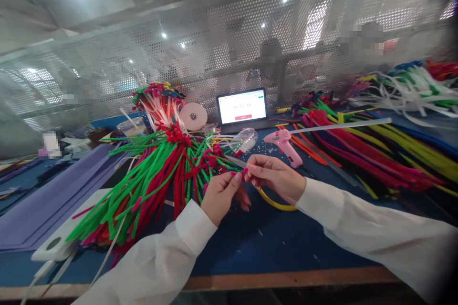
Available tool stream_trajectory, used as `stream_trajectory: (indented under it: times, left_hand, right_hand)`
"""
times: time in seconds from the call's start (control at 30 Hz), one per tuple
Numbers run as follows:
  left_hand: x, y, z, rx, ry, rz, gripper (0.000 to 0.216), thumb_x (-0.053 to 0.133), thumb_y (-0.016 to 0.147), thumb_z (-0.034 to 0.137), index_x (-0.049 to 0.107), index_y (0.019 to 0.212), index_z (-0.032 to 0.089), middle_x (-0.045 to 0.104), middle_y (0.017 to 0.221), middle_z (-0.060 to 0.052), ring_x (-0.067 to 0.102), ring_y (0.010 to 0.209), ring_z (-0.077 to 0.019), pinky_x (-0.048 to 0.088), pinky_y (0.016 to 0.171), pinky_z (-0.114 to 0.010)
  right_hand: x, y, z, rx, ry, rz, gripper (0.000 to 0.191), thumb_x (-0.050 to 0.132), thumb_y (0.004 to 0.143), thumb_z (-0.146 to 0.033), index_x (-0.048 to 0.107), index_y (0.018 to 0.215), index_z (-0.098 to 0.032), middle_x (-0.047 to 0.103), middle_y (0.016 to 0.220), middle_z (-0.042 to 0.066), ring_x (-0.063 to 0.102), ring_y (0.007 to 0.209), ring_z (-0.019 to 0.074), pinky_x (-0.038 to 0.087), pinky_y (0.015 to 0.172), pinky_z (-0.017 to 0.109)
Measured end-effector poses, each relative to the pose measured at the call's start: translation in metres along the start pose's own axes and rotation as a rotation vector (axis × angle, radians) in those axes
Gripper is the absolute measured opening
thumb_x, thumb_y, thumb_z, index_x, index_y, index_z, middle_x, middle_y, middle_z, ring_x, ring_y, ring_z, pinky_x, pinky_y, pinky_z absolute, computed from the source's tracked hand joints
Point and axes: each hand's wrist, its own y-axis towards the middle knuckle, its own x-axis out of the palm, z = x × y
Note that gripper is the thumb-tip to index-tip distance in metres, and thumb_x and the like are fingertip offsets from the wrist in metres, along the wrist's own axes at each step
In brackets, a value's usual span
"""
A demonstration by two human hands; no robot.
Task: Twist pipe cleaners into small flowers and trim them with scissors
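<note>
My left hand (221, 194) is closed, thumb and fingers pinching a short magenta pipe cleaner (244, 171). At the other end of this piece, my right hand (277, 177) is also closed on it. A pale, thin pointed thing (236, 160) reaches up to the right fingertips; I cannot make out whether it is held. Below the right hand curves a yellow band (275, 204). Just left of my hands lie green pipe-cleaner stems (143, 171) with red tops. A pink glue gun (286, 145) with a long glue stick lies behind my right hand.
A tablet (242, 106) showing a timer stands at the back, beside a white spool (193, 116). Loose pipe cleaners (368, 152) cover the right side. Purple sheets (57, 195) and a white power strip (62, 238) lie left. A perforated screen (200, 52) closes the back.
</note>
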Motion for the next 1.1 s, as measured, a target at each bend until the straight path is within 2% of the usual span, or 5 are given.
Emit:
stream_trajectory:
  times: [0.2,0.4,0.73,1.0,1.1]
  left_hand:
    - [0.004,-0.005,0.006,-0.012,0.008,-0.051,0.031,0.037,0.081,0.039,0.048,0.067,0.013,0.057,0.047,-0.001,0.053,0.039,-0.0113,0.039,0.043,-0.022]
    - [0.007,-0.010,0.005,-0.003,0.089,-0.071,0.031,0.038,0.081,0.037,0.050,0.067,0.012,0.058,0.048,-0.002,0.053,0.041,-0.0106,0.038,0.044,-0.021]
    - [0.004,-0.004,-0.004,-0.075,-0.205,-0.208,0.029,0.033,0.083,0.036,0.049,0.080,0.012,0.058,0.047,-0.002,0.054,0.039,-0.0142,0.041,0.043,-0.024]
    - [0.003,-0.008,0.001,0.136,0.348,0.006,0.030,0.041,0.079,0.037,0.053,0.067,0.013,0.058,0.055,-0.002,0.056,0.049,-0.0119,0.043,0.050,-0.022]
    - [0.003,-0.007,0.002,0.149,0.386,0.039,0.030,0.040,0.080,0.037,0.053,0.067,0.013,0.058,0.056,-0.002,0.056,0.050,-0.0115,0.043,0.050,-0.021]
  right_hand:
    - [-0.001,-0.001,0.001,0.039,0.036,-0.022,0.020,0.052,0.076,-0.030,0.047,0.066,-0.013,0.054,0.061,-0.001,0.043,0.048,0.0034,0.032,0.045,0.016]
    - [-0.001,-0.001,-0.001,0.070,-0.197,-0.024,0.022,0.058,0.070,-0.030,0.046,0.063,-0.013,0.048,0.050,-0.003,0.039,0.043,0.0036,0.026,0.040,0.016]
    - [0.000,-0.002,0.000,-0.021,-0.133,-0.088,0.021,0.041,0.082,-0.028,0.036,0.066,-0.016,0.050,0.055,-0.003,0.040,0.044,0.0040,0.026,0.042,0.017]
    - [0.000,-0.002,0.000,-0.004,-0.169,-0.103,0.020,0.041,0.082,-0.029,0.036,0.067,-0.016,0.045,0.055,-0.005,0.036,0.042,0.0027,0.025,0.039,0.016]
    - [0.003,-0.002,0.000,-0.034,-0.166,-0.061,0.021,0.042,0.082,-0.029,0.036,0.067,-0.016,0.045,0.057,-0.005,0.038,0.044,0.0032,0.028,0.041,0.016]
